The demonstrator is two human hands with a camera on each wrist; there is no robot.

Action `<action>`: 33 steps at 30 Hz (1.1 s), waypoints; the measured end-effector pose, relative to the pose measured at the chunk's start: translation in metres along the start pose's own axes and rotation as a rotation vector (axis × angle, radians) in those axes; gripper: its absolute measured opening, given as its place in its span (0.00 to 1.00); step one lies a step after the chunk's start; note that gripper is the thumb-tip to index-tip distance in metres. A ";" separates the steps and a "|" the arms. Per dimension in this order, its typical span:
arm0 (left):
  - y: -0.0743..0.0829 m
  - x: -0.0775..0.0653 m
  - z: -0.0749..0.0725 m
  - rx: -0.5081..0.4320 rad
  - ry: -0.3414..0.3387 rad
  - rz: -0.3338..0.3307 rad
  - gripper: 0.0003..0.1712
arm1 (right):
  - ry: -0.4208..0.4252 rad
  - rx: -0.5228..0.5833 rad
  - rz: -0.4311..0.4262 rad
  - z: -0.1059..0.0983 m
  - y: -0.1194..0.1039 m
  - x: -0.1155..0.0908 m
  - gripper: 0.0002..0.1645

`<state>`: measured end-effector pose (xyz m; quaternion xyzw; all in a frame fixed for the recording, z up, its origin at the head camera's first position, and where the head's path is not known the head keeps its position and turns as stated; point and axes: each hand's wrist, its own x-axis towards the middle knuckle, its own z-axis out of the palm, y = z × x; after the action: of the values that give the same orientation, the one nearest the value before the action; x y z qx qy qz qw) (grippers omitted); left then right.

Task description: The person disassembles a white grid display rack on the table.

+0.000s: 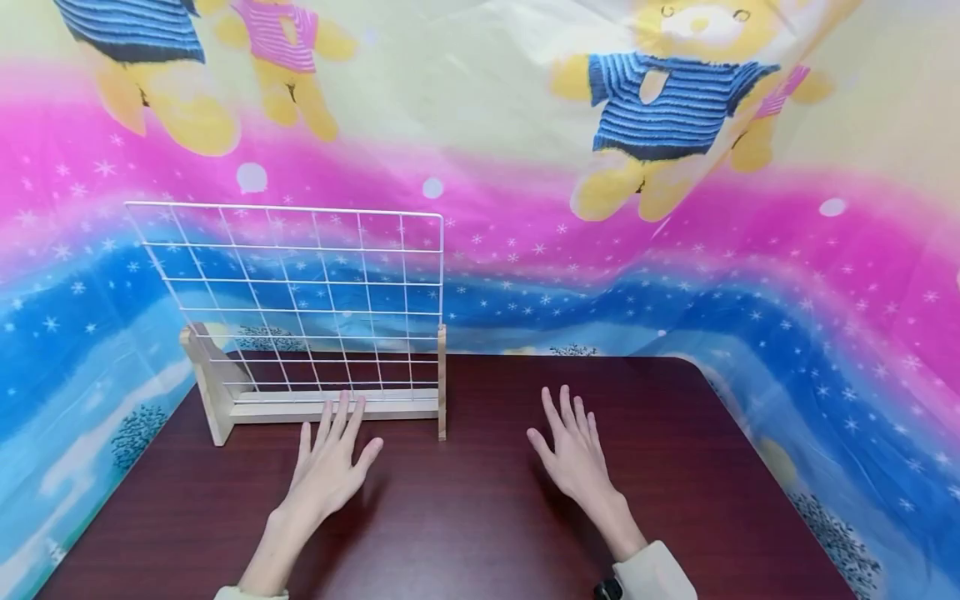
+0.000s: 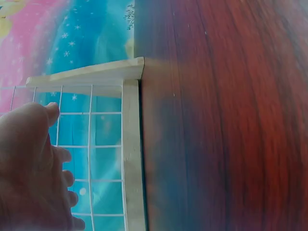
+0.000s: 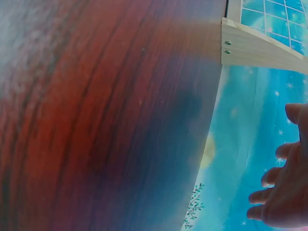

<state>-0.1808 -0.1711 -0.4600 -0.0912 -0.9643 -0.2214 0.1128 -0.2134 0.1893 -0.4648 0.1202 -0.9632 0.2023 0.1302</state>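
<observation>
A white wire grid rack (image 1: 330, 312) stands upright in a pale wooden base (image 1: 337, 407) on the left half of the table. My left hand (image 1: 330, 467) is just in front of that base, palm down with fingers spread; in the head view its fingertips overlap the base's front rail, and I cannot tell whether they touch it. Over the right half of the table, my right hand (image 1: 576, 454) has its fingers extended and holds nothing. The left wrist view shows the left hand (image 2: 33, 163) beside the grid, and the right wrist view shows the right hand (image 3: 286, 187) apart from the rack.
The dark reddish-brown table (image 1: 465, 533) has a rounded far right corner. Behind it and along both sides hangs a printed cloth (image 1: 510, 250) with bears and snowflakes. A wooden side panel (image 3: 260, 48) of the rack shows two screws. A dark band (image 1: 608, 589) circles the right wrist.
</observation>
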 end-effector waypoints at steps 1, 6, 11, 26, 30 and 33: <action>-0.002 0.000 0.000 -0.002 0.000 0.000 0.42 | 0.002 0.003 -0.002 0.000 0.000 0.000 0.42; -0.009 -0.001 -0.004 0.005 -0.011 -0.015 0.42 | 0.035 0.045 -0.025 0.001 0.001 0.002 0.41; -0.019 -0.001 -0.010 0.003 -0.014 -0.034 0.43 | 0.074 0.100 -0.063 0.002 0.002 0.006 0.42; -0.070 -0.010 -0.039 -0.138 0.228 0.083 0.45 | 0.011 0.429 -0.018 0.006 -0.003 0.014 0.42; -0.086 -0.010 -0.053 -0.166 0.278 0.027 0.47 | 0.032 0.467 -0.018 0.004 -0.003 0.016 0.41; -0.096 -0.011 -0.060 -0.164 0.301 -0.011 0.45 | 0.039 0.500 -0.018 0.002 -0.004 0.020 0.40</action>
<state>-0.1816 -0.2845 -0.4496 -0.0606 -0.9156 -0.3113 0.2471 -0.2317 0.1815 -0.4596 0.1533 -0.8793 0.4355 0.1169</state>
